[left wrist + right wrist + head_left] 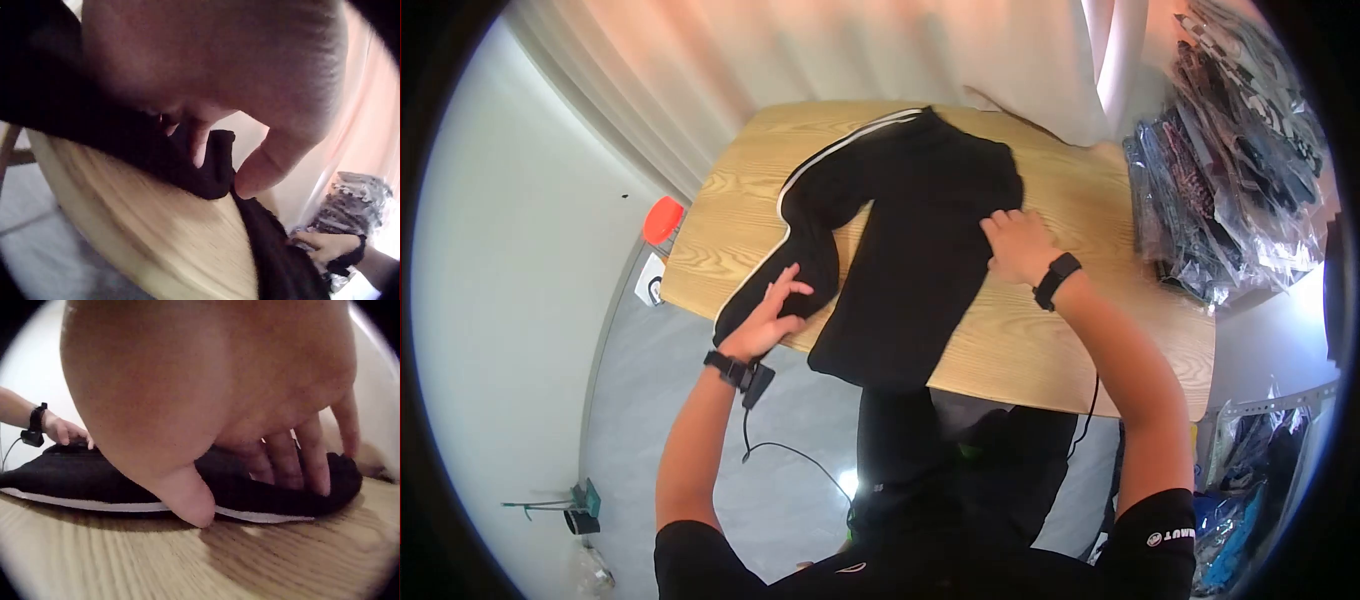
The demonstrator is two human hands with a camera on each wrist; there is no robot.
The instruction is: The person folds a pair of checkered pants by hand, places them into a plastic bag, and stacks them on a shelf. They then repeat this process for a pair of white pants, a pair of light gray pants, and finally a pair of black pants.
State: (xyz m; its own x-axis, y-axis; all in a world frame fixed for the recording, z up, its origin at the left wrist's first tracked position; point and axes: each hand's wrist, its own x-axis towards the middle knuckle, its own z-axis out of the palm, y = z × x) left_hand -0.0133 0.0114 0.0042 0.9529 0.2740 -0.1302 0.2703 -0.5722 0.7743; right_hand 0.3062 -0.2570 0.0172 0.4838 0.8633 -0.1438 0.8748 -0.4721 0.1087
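Observation:
A pair of black trousers (920, 230) with a white side stripe lies across the wooden table, its legs spread apart and the nearer leg ends at the front edge. My left hand (767, 318) is over the lower part of the striped leg, fingers spread; in the left wrist view, its fingertips (199, 153) reach down at the black cloth. On the other side, my right hand (1018, 245) rests on the outer edge of the trousers. Seen from the right wrist, the fingers (312, 462) press on the fabric and the thumb (190, 503) lies by the white stripe.
Clothes in clear plastic bags (1215, 170) are piled at the table's right side. A pale curtain (820, 60) hangs behind the wooden table (1080, 350). An orange-red round object (662, 220) stands beyond the left edge. Black cables hang from both wrists.

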